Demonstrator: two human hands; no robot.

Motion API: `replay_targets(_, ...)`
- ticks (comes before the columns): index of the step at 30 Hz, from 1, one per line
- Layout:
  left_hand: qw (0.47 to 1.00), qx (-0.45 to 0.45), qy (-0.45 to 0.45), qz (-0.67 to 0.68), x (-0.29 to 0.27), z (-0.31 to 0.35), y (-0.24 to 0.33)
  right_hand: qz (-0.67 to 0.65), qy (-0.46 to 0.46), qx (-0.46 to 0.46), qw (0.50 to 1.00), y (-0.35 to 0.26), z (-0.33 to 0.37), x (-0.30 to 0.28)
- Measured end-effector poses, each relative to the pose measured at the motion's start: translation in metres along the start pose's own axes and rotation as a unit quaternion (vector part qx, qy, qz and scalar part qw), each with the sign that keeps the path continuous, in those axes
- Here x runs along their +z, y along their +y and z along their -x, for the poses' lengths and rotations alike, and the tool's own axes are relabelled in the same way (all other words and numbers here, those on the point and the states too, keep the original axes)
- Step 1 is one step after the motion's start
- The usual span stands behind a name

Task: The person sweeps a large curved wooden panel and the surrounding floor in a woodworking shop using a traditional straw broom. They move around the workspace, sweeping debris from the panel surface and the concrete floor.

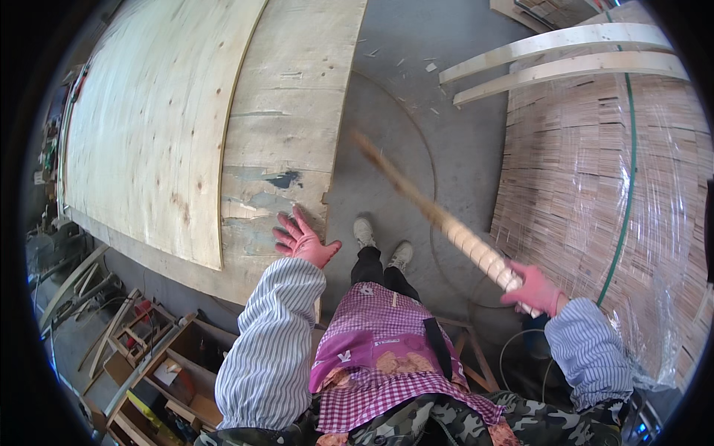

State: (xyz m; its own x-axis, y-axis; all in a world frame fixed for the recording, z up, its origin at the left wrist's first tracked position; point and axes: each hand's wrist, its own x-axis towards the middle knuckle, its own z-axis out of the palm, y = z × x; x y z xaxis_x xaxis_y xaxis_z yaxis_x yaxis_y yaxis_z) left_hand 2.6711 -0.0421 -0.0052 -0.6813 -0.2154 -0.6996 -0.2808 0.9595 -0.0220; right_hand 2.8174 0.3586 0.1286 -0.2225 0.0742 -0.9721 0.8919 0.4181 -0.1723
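Observation:
My right hand [532, 288], in a pink glove, is closed round the thick end of a long wooden stick [446, 223]. Pale tape winds in a spiral about the stick near my grip. Its thin far end points away to the left and is smeared by motion. My left hand [303, 239], also gloved in pink, has its fingers spread over the near right corner of a worn plywood board [279, 126]. Whether it touches the board I cannot tell. A cleaner plywood sheet [160, 141] lies on top, further left.
To the right stands a plastic-wrapped stack of wood strips [565, 186] with a green strap; two pale wooden battens [558, 56] lie across its far end. A thin hose [430, 160] curves over the grey floor. A wooden box [197, 372] with tools sits at the lower left.

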Motion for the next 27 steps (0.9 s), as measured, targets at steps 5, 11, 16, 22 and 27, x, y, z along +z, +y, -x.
replay_targets(5, 1.0, -0.002, -0.008, -0.003, -0.004, 0.004, 0.002, 0.163, -0.021, 0.014, 0.986, 0.039, 0.01, 0.016)
replay_targets(11, 1.0, -0.011, 0.0, -0.005, -0.002, 0.001, 0.002, 0.16, 0.07, -0.027, 0.984, 0.008, -0.052, -0.021)
replay_targets(16, 1.0, -0.008, 0.014, 0.004, 0.001, -0.001, 0.002, 0.0, 0.132, -0.106, 0.985, -0.024, -0.075, -0.051)
replay_targets(22, 1.0, -0.015, 0.016, -0.001, 0.004, -0.001, 0.0, -0.116, 0.141, -0.114, 0.977, -0.004, -0.044, -0.039)
replay_targets(27, 1.0, 0.001, 0.028, 0.007, 0.007, -0.002, -0.003, -0.208, 0.164, -0.079, 0.961, 0.026, -0.017, 0.001)
